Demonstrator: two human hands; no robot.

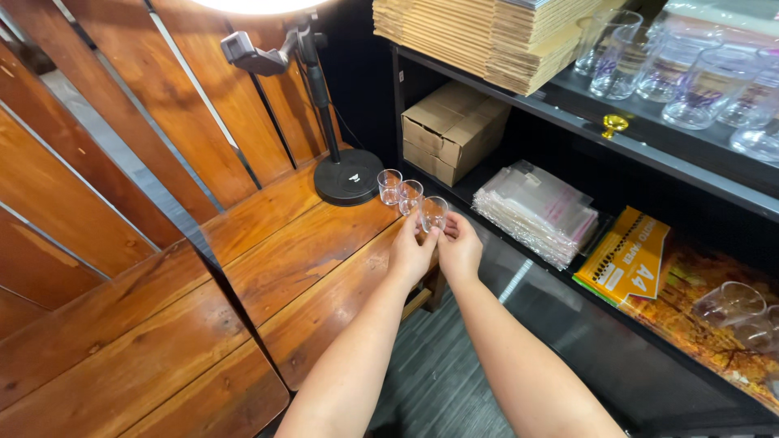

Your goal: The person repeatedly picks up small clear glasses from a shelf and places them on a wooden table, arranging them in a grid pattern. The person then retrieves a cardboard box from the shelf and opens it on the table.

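Both hands are on it: the left hand [411, 253] and the right hand [459, 247] meet fingertip to fingertip around one small clear cup [433, 213], pinching it from either side and holding it tilted just above the edge of the wooden table [268, 268]. Fingers are closed on the cup's lower part, with its open rim leaning away from the person.

Take the black round lamp base [349, 176] as the marker. The held cup sits to the right of that base and a little nearer the person. Between the cup and the base, two more clear cups [399, 191] stand upright on the wood, touching or nearly touching each other, the far one right beside the base's rim. A black pole rises from the base to a clamp and a bright ring light at the top edge of the view.

Right of the base, a dark shelf unit [568, 122] takes over: a cardboard box [450, 130] just beside the base, then a stack of clear plastic bags [540, 211], then a yellow paper pack [625, 259] farther along. On top are flat cardboard stacks [487, 32] and large clear glasses [690, 73].
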